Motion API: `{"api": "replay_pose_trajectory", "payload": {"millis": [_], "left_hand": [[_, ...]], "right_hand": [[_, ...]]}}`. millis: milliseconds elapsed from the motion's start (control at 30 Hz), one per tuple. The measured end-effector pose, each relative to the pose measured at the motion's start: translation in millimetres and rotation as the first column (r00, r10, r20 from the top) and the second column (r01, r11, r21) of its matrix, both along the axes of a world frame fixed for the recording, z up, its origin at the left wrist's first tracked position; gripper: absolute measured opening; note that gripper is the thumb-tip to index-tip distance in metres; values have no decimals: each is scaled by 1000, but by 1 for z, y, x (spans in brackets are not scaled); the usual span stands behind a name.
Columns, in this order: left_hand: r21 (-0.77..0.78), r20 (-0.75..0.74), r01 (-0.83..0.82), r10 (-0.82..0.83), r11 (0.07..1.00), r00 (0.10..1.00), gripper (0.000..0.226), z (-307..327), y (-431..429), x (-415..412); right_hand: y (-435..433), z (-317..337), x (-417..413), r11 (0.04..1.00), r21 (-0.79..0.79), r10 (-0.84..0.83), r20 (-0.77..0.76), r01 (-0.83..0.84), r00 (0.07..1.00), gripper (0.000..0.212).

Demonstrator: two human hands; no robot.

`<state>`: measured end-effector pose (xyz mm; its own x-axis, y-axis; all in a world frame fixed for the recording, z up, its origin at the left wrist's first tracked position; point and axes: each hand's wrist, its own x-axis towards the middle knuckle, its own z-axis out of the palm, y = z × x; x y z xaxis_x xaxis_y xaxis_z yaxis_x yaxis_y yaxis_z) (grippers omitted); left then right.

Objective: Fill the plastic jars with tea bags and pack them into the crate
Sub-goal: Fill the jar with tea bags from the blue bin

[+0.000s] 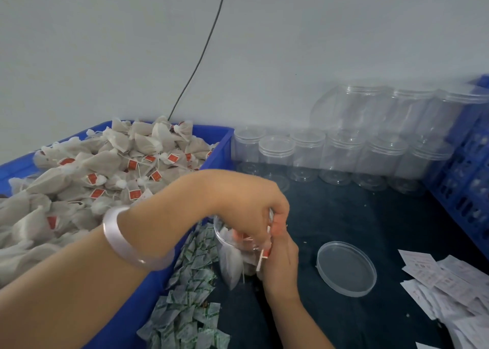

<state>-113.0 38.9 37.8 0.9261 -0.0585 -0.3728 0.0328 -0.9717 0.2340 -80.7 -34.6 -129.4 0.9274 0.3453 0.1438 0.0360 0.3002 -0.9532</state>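
Observation:
A clear plastic jar (234,262) stands on the dark table with several tea bags inside. My left hand (246,203), a pale bangle on its wrist, reaches over the jar's mouth; its curled fingers pinch tea bags with red tags (265,253) at the rim. My right hand (280,264) grips the jar from the right side. The jar's clear lid (346,268) lies flat on the table to the right. A blue bin (211,134) on the left is heaped with tea bags (87,168). Part of the jar is hidden behind both hands.
Several empty lidded jars (341,158) are stacked along the wall at the back. A blue lattice crate (465,168) stands at the right edge. Green-printed sachets (190,295) lie beside the bin. White paper slips (449,282) are piled at the right front. A black cable (201,55) runs down the wall.

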Motion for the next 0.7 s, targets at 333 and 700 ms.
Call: {"api": "replay_pose_trajectory", "payload": {"millis": [333, 700], "left_hand": [[235, -78, -98, 119, 967, 990, 24, -17, 16, 9], [382, -82, -3, 37, 924, 996, 9, -26, -22, 2]], "right_hand": [[5, -7, 3, 996, 85, 32, -5, -32, 999, 53], [-2, -3, -4, 986, 93, -139, -17, 140, 990, 49]]}}
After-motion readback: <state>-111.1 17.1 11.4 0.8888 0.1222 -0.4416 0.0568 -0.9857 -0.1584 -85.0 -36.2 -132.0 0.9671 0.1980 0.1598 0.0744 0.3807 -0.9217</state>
